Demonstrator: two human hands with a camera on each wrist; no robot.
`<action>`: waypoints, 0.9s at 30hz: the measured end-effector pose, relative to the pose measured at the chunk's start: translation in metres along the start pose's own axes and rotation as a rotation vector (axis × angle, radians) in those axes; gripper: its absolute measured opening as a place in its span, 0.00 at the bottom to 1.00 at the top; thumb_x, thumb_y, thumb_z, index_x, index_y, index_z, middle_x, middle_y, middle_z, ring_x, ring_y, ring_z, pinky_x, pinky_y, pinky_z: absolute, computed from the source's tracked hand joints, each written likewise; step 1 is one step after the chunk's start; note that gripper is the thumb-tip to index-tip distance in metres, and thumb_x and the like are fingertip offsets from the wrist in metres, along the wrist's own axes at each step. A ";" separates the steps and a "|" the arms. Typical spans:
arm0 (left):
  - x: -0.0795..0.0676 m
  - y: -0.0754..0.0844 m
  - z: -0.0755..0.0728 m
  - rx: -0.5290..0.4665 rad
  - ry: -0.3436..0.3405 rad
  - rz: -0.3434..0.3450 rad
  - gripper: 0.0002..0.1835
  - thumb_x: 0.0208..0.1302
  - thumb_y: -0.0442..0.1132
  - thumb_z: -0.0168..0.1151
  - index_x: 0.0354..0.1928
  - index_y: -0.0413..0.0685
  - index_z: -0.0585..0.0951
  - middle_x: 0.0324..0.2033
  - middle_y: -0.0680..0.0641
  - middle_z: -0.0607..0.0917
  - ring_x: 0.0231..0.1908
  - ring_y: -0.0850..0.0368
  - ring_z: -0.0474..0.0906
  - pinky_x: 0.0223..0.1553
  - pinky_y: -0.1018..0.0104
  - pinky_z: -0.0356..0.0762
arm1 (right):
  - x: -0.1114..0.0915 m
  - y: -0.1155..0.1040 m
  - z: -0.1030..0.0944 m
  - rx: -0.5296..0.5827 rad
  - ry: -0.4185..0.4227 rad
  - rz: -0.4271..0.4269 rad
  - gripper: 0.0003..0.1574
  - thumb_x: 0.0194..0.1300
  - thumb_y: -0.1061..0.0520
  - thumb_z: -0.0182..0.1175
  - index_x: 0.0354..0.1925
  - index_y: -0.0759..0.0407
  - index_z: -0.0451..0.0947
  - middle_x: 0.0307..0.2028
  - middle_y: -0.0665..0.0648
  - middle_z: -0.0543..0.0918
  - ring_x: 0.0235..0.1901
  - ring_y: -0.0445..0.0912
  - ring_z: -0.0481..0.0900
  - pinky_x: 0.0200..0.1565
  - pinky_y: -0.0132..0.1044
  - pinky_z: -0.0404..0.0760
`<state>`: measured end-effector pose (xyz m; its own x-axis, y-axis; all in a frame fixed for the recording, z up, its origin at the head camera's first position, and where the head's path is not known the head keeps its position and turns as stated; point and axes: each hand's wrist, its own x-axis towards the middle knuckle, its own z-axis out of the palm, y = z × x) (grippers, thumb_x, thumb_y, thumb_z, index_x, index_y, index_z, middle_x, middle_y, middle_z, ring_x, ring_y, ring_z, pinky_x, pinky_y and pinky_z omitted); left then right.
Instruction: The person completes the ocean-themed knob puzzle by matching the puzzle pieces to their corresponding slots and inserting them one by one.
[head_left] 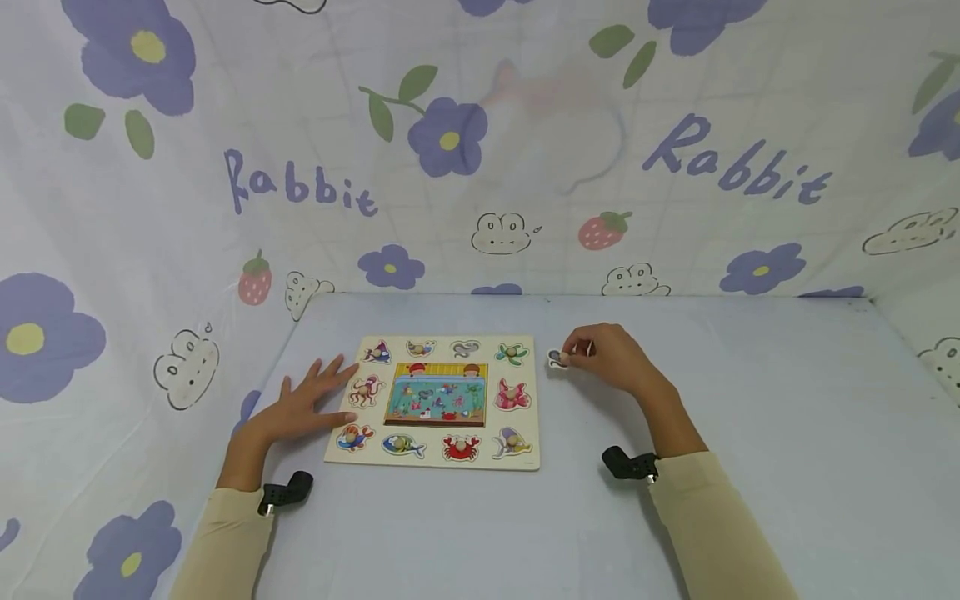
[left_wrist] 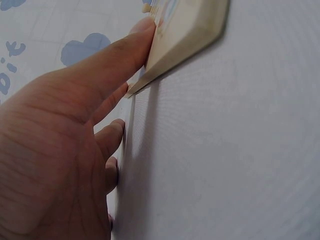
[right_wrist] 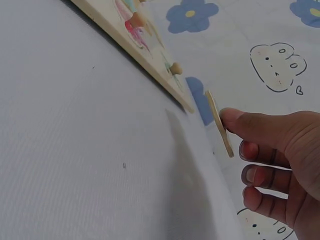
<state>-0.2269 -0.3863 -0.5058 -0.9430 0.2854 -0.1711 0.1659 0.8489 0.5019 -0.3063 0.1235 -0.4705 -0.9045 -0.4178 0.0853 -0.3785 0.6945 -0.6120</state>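
Note:
A wooden peg puzzle board [head_left: 435,462] with sea animal pieces lies flat on the table. My left hand [head_left: 303,407] has its fingers spread at the board's left edge, the thumb resting on the rim near the crab-like piece [head_left: 354,437]. Just off the board's top right corner, my right hand [head_left: 611,360] pinches a small grey puzzle piece [head_left: 555,358] between thumb and fingers. In the right wrist view the thin wooden piece [right_wrist: 220,125] appears edge-on, raised above the table. A grey eel-like shape [head_left: 465,348] without a visible knob is in the board's top row.
The pale table [head_left: 465,533] runs up to a curtain [head_left: 450,208] printed with flowers and rabbits. Black wrist cameras [head_left: 630,465] sit on both sleeves. Knobbed pieces such as the red crab [head_left: 461,447] and the pink starfish [head_left: 513,395] stand up from the board.

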 end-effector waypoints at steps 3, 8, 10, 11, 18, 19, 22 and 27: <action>0.001 0.000 -0.002 0.006 0.003 0.000 0.48 0.63 0.64 0.64 0.81 0.62 0.55 0.81 0.42 0.45 0.78 0.34 0.28 0.66 0.24 0.17 | 0.001 -0.007 -0.003 0.003 0.013 0.010 0.04 0.65 0.55 0.71 0.38 0.54 0.86 0.27 0.50 0.81 0.31 0.48 0.73 0.31 0.39 0.73; 0.000 0.001 -0.004 0.002 0.014 0.009 0.48 0.63 0.63 0.65 0.80 0.61 0.56 0.81 0.41 0.45 0.78 0.32 0.29 0.65 0.23 0.17 | 0.002 -0.021 -0.004 0.007 0.031 -0.010 0.04 0.66 0.56 0.70 0.39 0.53 0.86 0.28 0.50 0.81 0.31 0.47 0.74 0.30 0.39 0.73; -0.001 0.003 -0.003 -0.011 0.013 0.016 0.48 0.63 0.62 0.66 0.80 0.59 0.57 0.80 0.39 0.46 0.77 0.31 0.29 0.64 0.22 0.18 | 0.002 -0.027 -0.002 0.010 0.028 -0.017 0.04 0.66 0.56 0.70 0.39 0.53 0.86 0.28 0.50 0.80 0.31 0.47 0.73 0.30 0.39 0.74; -0.001 0.003 -0.003 -0.016 0.010 0.018 0.48 0.63 0.61 0.66 0.80 0.59 0.58 0.80 0.39 0.46 0.77 0.30 0.29 0.64 0.22 0.18 | 0.002 -0.029 -0.001 0.009 0.025 -0.023 0.04 0.66 0.56 0.70 0.39 0.53 0.86 0.28 0.50 0.80 0.30 0.47 0.73 0.30 0.38 0.74; 0.001 0.004 -0.003 -0.012 0.001 0.018 0.47 0.64 0.62 0.65 0.80 0.60 0.56 0.81 0.41 0.46 0.78 0.32 0.29 0.66 0.23 0.18 | 0.011 -0.053 0.007 -0.044 0.008 -0.094 0.04 0.66 0.54 0.70 0.39 0.51 0.86 0.27 0.47 0.80 0.30 0.45 0.73 0.29 0.37 0.74; 0.002 0.004 -0.003 -0.012 0.002 0.017 0.47 0.64 0.62 0.65 0.80 0.60 0.56 0.81 0.41 0.46 0.78 0.32 0.29 0.66 0.23 0.18 | 0.015 -0.057 0.007 -0.059 0.003 -0.105 0.04 0.66 0.53 0.70 0.39 0.51 0.86 0.27 0.47 0.80 0.30 0.45 0.73 0.29 0.37 0.74; 0.001 0.004 -0.004 -0.010 0.016 0.026 0.47 0.64 0.62 0.65 0.80 0.59 0.57 0.80 0.40 0.46 0.78 0.31 0.29 0.66 0.23 0.19 | 0.026 -0.069 0.009 -0.098 -0.013 -0.129 0.05 0.66 0.52 0.70 0.38 0.50 0.86 0.27 0.46 0.81 0.30 0.45 0.74 0.30 0.37 0.74; -0.002 0.000 -0.002 -0.003 0.019 0.029 0.48 0.63 0.63 0.65 0.80 0.59 0.57 0.80 0.40 0.47 0.78 0.32 0.30 0.65 0.22 0.19 | 0.038 -0.087 0.017 -0.175 -0.060 -0.173 0.06 0.66 0.50 0.70 0.38 0.49 0.85 0.26 0.44 0.81 0.29 0.43 0.74 0.31 0.36 0.74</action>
<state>-0.2259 -0.3874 -0.5038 -0.9431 0.3017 -0.1401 0.1928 0.8390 0.5087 -0.3045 0.0373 -0.4277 -0.8120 -0.5697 0.1266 -0.5595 0.6981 -0.4469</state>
